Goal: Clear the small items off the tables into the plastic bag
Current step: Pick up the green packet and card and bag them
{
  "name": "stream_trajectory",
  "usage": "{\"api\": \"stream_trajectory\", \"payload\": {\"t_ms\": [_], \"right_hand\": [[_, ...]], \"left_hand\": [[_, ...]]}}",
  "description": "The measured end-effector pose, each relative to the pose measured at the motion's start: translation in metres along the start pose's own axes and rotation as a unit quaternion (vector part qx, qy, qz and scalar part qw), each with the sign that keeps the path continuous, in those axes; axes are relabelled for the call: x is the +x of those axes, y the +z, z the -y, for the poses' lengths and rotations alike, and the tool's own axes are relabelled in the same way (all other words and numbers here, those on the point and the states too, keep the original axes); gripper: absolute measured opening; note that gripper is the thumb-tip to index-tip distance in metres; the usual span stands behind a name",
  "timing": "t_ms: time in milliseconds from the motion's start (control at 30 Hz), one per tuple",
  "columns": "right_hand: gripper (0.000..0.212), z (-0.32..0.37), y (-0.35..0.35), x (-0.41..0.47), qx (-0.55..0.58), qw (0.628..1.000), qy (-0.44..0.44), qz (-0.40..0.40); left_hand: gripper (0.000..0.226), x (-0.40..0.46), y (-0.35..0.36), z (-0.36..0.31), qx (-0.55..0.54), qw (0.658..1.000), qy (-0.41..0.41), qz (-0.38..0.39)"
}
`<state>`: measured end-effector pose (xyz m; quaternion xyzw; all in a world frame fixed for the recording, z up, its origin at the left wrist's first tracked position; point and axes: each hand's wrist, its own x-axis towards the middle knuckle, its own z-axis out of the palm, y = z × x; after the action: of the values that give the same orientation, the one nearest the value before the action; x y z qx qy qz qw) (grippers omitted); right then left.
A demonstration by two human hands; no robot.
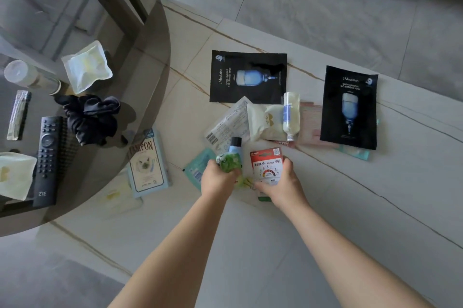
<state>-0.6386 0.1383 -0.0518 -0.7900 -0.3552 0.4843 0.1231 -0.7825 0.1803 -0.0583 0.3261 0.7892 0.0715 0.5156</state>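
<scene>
My left hand point(217, 177) grips a small green packet point(229, 161) on the pale marble table point(325, 207). My right hand point(283, 182) holds a red and white card packet point(267, 166) beside it. Just beyond my hands lie a small blue tube with a black cap point(235, 146), a teal sachet point(199, 164), a white printed sachet point(230, 123), a cream pouch point(266, 119) and a clear bottle with a blue label point(291, 114). Two black face mask packets point(248, 77) point(349, 107) lie further back. No plastic bag is in view.
A round smoked-glass table point(140, 57) overlaps the marble one at left. It carries a black remote point(47, 159), a black scrunchie point(91, 118), a white pouch point(86, 67), a white bottle point(30, 77) and a stick sachet point(18, 114). A blue tampon box point(147, 164) lies under its edge.
</scene>
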Motion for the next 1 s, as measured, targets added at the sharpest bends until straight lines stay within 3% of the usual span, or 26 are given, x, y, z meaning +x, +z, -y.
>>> {"api": "stream_trajectory", "payload": {"t_ms": [100, 200, 533, 767, 1000], "right_hand": [[0.091, -0.002, 0.007, -0.004, -0.006, 1.0, -0.007, 0.0], [0.1, -0.005, 0.014, -0.008, -0.014, 1.0, -0.005, -0.006], [0.069, -0.009, 0.021, -0.006, -0.02, 1.0, -0.002, -0.022], [0.062, -0.014, 0.005, -0.015, -0.01, 1.0, 0.001, -0.018], [0.058, 0.009, -0.017, -0.04, -0.018, 0.999, -0.036, 0.006]], "left_hand": [[0.017, -0.007, 0.001, 0.014, -0.053, 0.998, -0.017, 0.01], [0.021, -0.012, 0.004, 0.024, -0.077, 0.997, -0.021, 0.013], [0.015, -0.013, -0.002, 0.026, -0.18, 0.98, -0.028, 0.085], [0.024, -0.033, -0.004, 0.025, -0.294, 0.938, -0.081, 0.167], [0.022, -0.071, -0.029, 0.022, -0.357, 0.912, -0.059, 0.195]]}}
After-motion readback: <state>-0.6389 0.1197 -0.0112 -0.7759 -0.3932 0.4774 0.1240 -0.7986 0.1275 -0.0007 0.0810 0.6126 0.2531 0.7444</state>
